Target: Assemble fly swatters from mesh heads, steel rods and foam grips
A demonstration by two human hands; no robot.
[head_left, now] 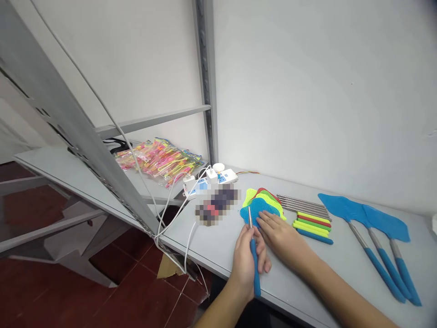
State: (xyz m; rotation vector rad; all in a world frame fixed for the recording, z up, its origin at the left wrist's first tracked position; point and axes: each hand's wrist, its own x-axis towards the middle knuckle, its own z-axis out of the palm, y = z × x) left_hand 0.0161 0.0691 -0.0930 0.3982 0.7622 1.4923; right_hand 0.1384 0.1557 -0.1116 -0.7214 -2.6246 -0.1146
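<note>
My left hand [247, 255] is closed around a fly swatter handle [254, 264], a metal rod with a blue grip that points up and away from me. The rod's tip reaches over a blue mesh swatter head [262, 207]; I cannot tell whether the two are joined. Flat on that head and the table beside it lies my right hand [278, 230], fingers stretched out. Under the blue head are yellow-green and red mesh heads [273, 198]. To the right lie several metal rods [303, 206] and a row of yellow, red, green and blue grips [312, 226].
Several blue fly swatters [370, 228] lie at the table's right. Power strips [227, 176] with chargers and white cables stand at the back left, near a blurred dark object [218, 205]. Bagged colourful items [164, 159] lie beyond a grey metal shelf post [78, 118].
</note>
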